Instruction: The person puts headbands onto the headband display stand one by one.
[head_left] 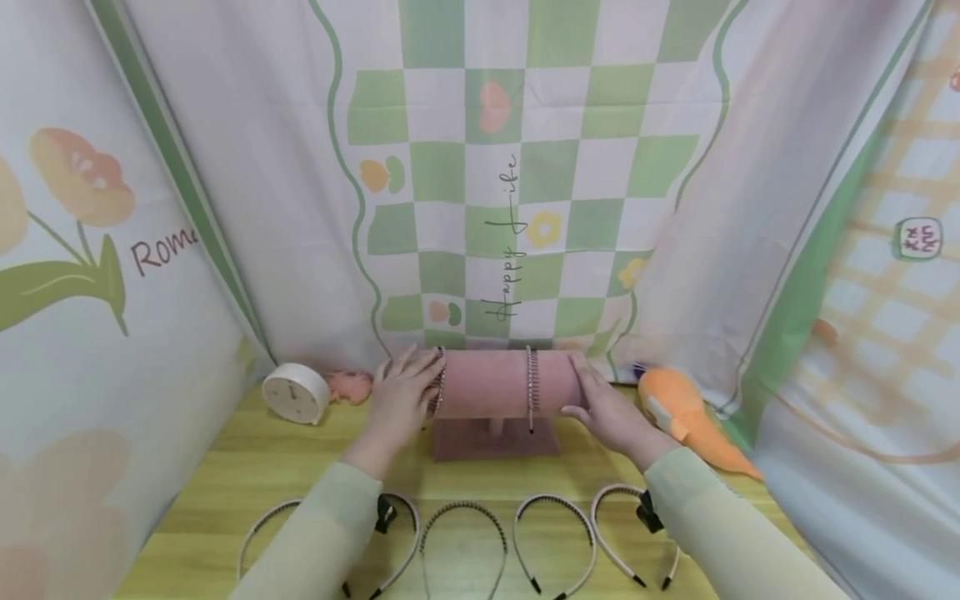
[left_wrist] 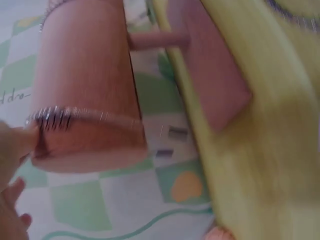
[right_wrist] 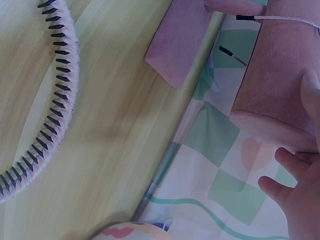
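Observation:
A pink fuzzy roll point(head_left: 483, 383) stands on a post with a flat pink base point(head_left: 495, 442). Around its left end sits a toothed headband point(head_left: 440, 379), and a second headband point(head_left: 532, 387) rings it right of the middle. My left hand point(head_left: 401, 396) is at the roll's left end, its fingers pinching the edge of the left headband point(left_wrist: 60, 118). My right hand point(head_left: 611, 408) touches the right end with fingers extended, one finger lying along the roll point(right_wrist: 277, 75) in the right wrist view. Part of each hand is cut off in its wrist view.
Several headbands lie in a row along the table's near side, including a toothed one point(head_left: 465, 508) in the middle. A white round clock point(head_left: 295, 393) and a pink ruffled item point(head_left: 350, 386) stand back left. An orange plush toy point(head_left: 690, 417) lies right. Printed curtains point(head_left: 495, 167) hang behind.

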